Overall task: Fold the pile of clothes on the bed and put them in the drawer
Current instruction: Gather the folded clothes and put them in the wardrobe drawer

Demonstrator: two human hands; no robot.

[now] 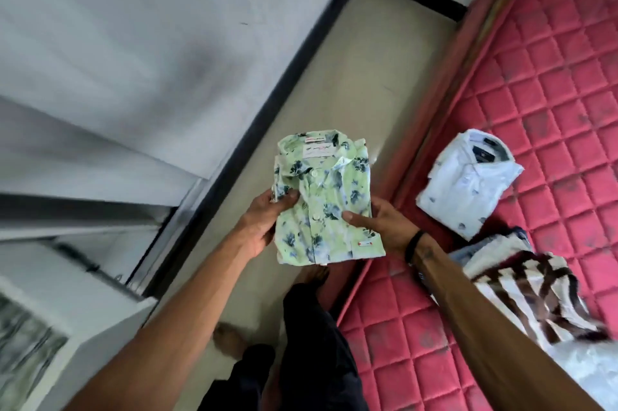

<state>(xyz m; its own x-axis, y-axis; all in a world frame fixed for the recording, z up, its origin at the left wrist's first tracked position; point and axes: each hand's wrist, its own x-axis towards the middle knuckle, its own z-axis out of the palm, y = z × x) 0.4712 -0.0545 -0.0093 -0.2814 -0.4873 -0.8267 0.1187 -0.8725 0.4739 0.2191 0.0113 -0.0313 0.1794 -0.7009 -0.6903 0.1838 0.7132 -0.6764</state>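
Observation:
A folded light-green floral shirt hangs in the air over the floor strip between the bed and the cabinet. My left hand grips its left edge, thumb on top. My right hand grips its right edge the same way. On the pink quilted mattress lies a folded white shirt. Nearer to me on the bed sits a brown-and-cream striped garment with a bit of blue cloth under it. An open white drawer juts out at the lower left, with patterned cloth inside.
A tall white cabinet fills the left side, with a dark skirting strip along the beige floor. My legs in dark trousers and bare feet stand on that narrow floor strip. A white wall closes the far end.

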